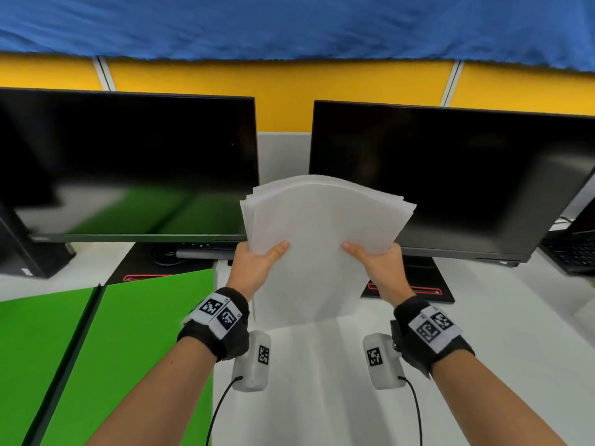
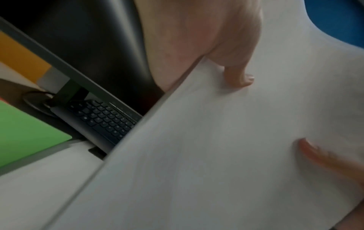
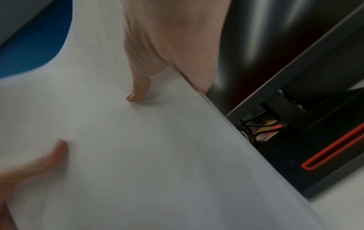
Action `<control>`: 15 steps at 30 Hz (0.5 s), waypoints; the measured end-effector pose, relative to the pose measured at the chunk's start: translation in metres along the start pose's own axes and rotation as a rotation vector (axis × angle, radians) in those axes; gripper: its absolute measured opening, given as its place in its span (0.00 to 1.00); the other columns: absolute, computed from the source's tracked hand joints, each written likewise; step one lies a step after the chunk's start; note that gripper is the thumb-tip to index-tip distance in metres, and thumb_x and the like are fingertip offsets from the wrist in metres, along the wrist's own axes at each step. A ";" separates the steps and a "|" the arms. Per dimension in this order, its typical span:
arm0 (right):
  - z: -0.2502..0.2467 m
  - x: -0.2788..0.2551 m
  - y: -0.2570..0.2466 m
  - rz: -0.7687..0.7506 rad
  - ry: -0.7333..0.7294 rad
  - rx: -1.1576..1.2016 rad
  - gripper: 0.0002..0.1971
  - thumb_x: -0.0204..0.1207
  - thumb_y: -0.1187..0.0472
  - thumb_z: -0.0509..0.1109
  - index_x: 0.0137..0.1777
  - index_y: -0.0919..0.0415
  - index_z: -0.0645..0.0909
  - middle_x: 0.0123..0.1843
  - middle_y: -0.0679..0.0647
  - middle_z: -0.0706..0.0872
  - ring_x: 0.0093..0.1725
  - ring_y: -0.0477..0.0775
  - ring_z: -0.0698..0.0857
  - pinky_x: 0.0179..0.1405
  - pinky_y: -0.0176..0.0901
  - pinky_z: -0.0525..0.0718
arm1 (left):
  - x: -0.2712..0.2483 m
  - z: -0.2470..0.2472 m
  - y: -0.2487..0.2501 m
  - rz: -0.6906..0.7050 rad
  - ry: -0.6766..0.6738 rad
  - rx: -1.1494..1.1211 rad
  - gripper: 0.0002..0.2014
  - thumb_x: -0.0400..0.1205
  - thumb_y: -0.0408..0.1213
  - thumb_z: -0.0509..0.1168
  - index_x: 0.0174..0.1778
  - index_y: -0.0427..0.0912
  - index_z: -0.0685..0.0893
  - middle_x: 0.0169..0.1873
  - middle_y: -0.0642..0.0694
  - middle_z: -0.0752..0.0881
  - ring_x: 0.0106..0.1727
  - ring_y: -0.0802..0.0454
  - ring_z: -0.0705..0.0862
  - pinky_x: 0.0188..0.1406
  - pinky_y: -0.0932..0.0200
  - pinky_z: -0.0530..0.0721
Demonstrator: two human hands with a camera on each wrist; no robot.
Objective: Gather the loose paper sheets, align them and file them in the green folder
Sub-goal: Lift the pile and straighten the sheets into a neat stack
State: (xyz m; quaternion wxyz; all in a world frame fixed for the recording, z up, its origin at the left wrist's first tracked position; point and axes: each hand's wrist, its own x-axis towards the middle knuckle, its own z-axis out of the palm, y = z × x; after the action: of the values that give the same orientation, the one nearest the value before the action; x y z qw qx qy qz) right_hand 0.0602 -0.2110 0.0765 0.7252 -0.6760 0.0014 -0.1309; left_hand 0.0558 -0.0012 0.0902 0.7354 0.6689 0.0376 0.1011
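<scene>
Both hands grip one stack of paper sheets (image 1: 318,249) between them, raised above the white bench (image 1: 322,381): the left hand (image 1: 254,268) pinches the stack's left edge with its thumb lying on the near face, and the right hand (image 1: 380,268) pinches the right edge the same way, the other fingers hidden behind the paper. The stack stands roughly upright, its top edges fanned unevenly and bowed away from the person, its lower edge hanging just above the bench between the two wrists. The green folder (image 1: 106,349) lies open and flat on the bench to the left of the left hand, its dark spine fold running diagonally. Beyond the hands two dark monitors (image 1: 128,162) stand side by side, one past each hand, with a yellow wall panel (image 1: 283,88) and blue cloth (image 1: 289,24) behind them. The left wrist view adds a black keyboard (image 2: 104,119) tucked under the left monitor, hidden from the head camera, and a corner of the folder. The right wrist view shows cables and a red outlined strip (image 3: 331,149) on the black base below the right monitor.
</scene>
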 end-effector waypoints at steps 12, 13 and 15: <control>-0.041 -0.015 0.005 0.117 -0.052 -0.018 0.12 0.68 0.67 0.76 0.51 0.65 0.84 0.51 0.62 0.88 0.48 0.60 0.88 0.38 0.39 0.89 | 0.000 -0.021 0.031 -0.057 0.366 -0.437 0.16 0.77 0.37 0.70 0.61 0.40 0.80 0.55 0.45 0.84 0.52 0.49 0.82 0.50 0.55 0.79; -0.041 -0.016 0.004 0.116 -0.030 0.110 0.13 0.67 0.66 0.76 0.52 0.62 0.83 0.53 0.60 0.88 0.50 0.59 0.88 0.39 0.39 0.89 | -0.002 -0.021 0.029 -0.093 0.387 -0.470 0.18 0.78 0.37 0.69 0.64 0.40 0.80 0.55 0.46 0.83 0.53 0.50 0.82 0.51 0.56 0.79; -0.036 -0.020 0.005 0.126 -0.037 0.319 0.25 0.58 0.56 0.81 0.56 0.58 0.81 0.53 0.54 0.89 0.50 0.53 0.89 0.40 0.41 0.89 | -0.008 -0.016 0.023 -0.161 0.372 -0.551 0.16 0.78 0.39 0.69 0.61 0.42 0.82 0.57 0.48 0.84 0.55 0.49 0.83 0.53 0.52 0.82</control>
State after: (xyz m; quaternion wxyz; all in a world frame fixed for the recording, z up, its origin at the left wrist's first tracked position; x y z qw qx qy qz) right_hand 0.0357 -0.2418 0.0650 0.8300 -0.5531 0.0094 -0.0712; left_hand 0.0427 0.0145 0.1110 0.8748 0.4100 0.1950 0.1692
